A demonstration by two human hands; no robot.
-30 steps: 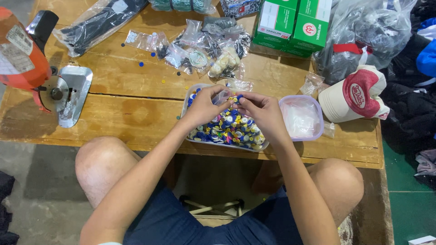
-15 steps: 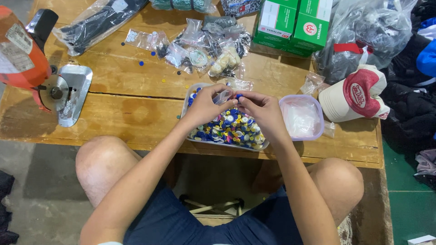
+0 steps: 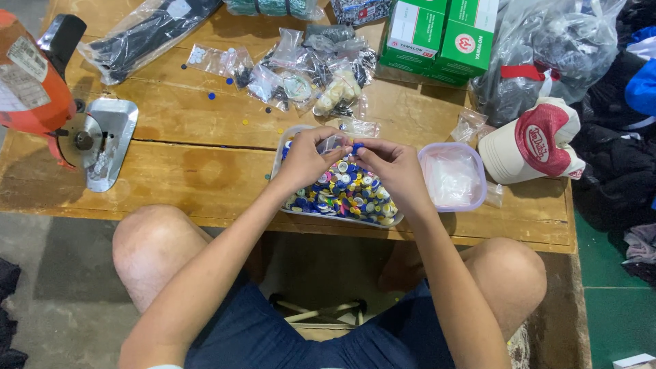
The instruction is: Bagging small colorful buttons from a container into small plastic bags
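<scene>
A clear plastic tray (image 3: pixel 280 152) full of small coloured buttons (image 3: pixel 345 191) sits at the near edge of a wooden table (image 3: pixel 191 171). Both hands hover over it, fingertips nearly touching. My left hand (image 3: pixel 307 156) pinches a small clear plastic bag (image 3: pixel 333 142). My right hand (image 3: pixel 389 166) holds a blue button (image 3: pixel 357 147) at its fingertips, right beside the bag's mouth.
A clear lidded tub (image 3: pixel 452 176) stands right of the tray, a red-and-cream cap (image 3: pixel 536 140) beyond it. Small bags of parts (image 3: pixel 307 75), green boxes (image 3: pixel 441 34) and a grey bag (image 3: pixel 540 55) lie at the back. An orange cutting machine (image 3: pixel 48 102) stands at left.
Both hands stayed over the tray. The fingertips drew closer together, with the blue button now at the bag's opening.
</scene>
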